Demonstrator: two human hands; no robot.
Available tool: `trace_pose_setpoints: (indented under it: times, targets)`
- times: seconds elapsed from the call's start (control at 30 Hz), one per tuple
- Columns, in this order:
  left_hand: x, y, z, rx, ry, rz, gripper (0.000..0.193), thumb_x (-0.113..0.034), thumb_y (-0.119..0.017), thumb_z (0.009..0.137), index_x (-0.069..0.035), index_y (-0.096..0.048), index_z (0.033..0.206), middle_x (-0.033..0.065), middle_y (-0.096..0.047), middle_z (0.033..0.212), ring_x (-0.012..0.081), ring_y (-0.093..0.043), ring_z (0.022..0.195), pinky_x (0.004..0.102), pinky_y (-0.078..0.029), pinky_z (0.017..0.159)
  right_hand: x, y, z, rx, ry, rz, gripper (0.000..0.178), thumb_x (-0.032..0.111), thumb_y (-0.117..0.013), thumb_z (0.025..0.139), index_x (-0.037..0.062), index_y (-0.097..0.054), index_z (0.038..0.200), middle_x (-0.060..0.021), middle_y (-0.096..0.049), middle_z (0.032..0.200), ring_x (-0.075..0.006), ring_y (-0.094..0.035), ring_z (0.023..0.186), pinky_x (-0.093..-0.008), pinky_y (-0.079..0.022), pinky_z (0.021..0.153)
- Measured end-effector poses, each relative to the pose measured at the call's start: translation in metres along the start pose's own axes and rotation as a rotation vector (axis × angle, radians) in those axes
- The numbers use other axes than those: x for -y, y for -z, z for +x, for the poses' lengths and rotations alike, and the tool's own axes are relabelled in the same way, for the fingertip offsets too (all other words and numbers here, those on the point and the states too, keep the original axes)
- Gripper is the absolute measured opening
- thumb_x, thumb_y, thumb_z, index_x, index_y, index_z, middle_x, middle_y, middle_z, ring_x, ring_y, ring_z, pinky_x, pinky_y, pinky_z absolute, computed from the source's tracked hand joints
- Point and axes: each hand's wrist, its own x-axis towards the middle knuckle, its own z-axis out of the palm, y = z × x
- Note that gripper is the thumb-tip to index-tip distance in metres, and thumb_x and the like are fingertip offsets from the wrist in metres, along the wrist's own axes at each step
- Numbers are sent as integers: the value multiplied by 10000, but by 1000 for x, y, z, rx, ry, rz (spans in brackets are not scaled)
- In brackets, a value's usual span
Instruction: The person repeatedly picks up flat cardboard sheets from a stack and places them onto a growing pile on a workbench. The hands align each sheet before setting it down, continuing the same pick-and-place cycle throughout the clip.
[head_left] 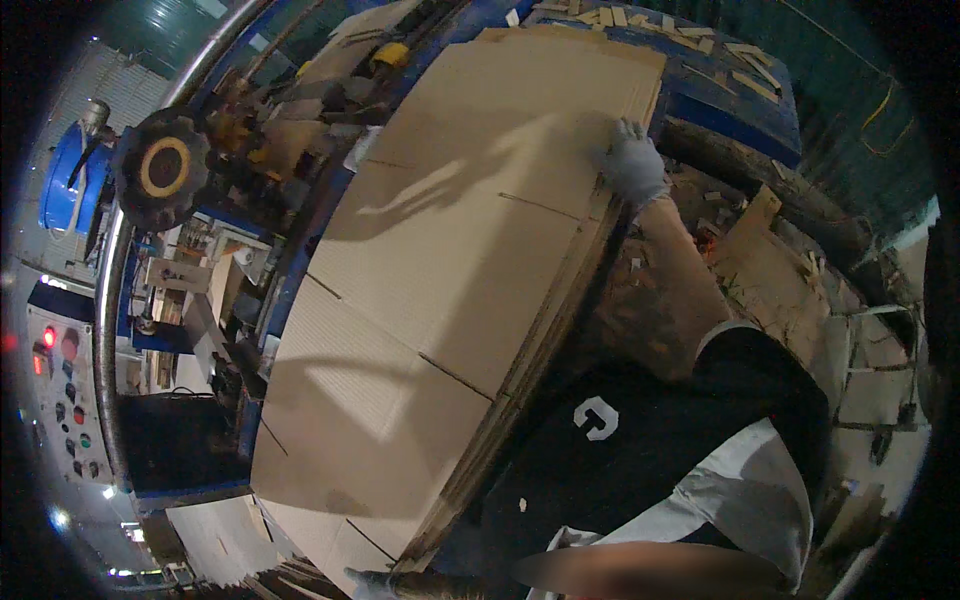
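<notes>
Right hand (pixel 634 165) touches right edge of cardboard stack (pixel 480 260), left hand (pixel 372 585) near bottom corner (grips unclear); uneven push may skew it.

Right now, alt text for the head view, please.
A gray-gloved right hand rests at the long edge of stacked, slotted cardboard sheets; the left hand, mostly cut off, is at their bottom end in the picture. A black handwheel and control panel stand left; pale strips litter a blue surface at top right.
</notes>
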Motion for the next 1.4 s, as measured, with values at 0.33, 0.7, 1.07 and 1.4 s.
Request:
trace_pose_setpoints:
  times: [0.33,0.7,1.07,1.4]
  targets:
    - [86,11,35,-31,122,-189,502,-40,-541,847,27,-429,1332,213,-543,1239,310,-556,1064,410,-473,924,37,8,10,-84,-159,61,616,440,-605,831,9,-472,1250,-210,-555,1215,-363,-494,1159,-457,-399,970]
    - [28,103,-2,182,209,-1520,476,-238,-520,915,49,-460,1290,196,-522,1254,312,-509,1146,459,-431,973,39,101,26,-65,-150,1488,368,124,-590,839,14,-560,1189,-103,-638,1089,-217,-608,956,-327,-483,846]
    - [-92,136,-116,494,-1343,-444,608,-51,-601,742,-161,-494,1330,175,-454,1384,382,-449,1255,509,-342,1056,82,103,-96,468,1382,394,388,236,-683,726,172,-638,1105,-64,-600,1215,-304,-503,1201,-487,-339,1050]
    - [-155,94,-85,266,-1435,-463,571,-146,-586,782,-148,-470,1341,164,-462,1371,369,-444,1250,523,-316,1063,138,44,-20,414,1406,506,546,473,-639,780,68,-593,1142,-158,-533,1278,-363,-480,1180,-487,-337,1033]
